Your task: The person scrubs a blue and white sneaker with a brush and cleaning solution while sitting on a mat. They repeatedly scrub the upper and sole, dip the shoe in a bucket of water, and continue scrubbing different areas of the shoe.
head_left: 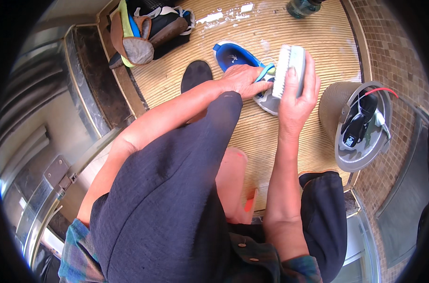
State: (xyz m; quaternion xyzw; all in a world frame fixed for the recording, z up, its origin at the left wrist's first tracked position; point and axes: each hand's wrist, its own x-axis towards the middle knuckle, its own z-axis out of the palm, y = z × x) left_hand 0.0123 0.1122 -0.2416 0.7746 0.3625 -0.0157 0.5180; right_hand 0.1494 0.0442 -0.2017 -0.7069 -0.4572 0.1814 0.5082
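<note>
A sports shoe (231,55) with a bright blue inside and a white and grey toe lies on the ribbed floor in front of me. My left hand (245,81) grips it by the opening near the blue tongue, with the fingers partly hidden. In my right hand (299,89) is a scrubbing brush (297,63) with a pale back and white bristles. It is tipped on edge beside the shoe's front part, its bristles facing left toward the shoe. Whether they touch the shoe, I cannot tell.
At right a grey bucket (331,106) leans with black shoes (360,120) inside and a red handle. Several shoes and insoles (148,33) are heaped at the far left. A dark glass jar (303,8) stands at the back. Water wets the ribbed floor. A pink stool (232,172) is below me.
</note>
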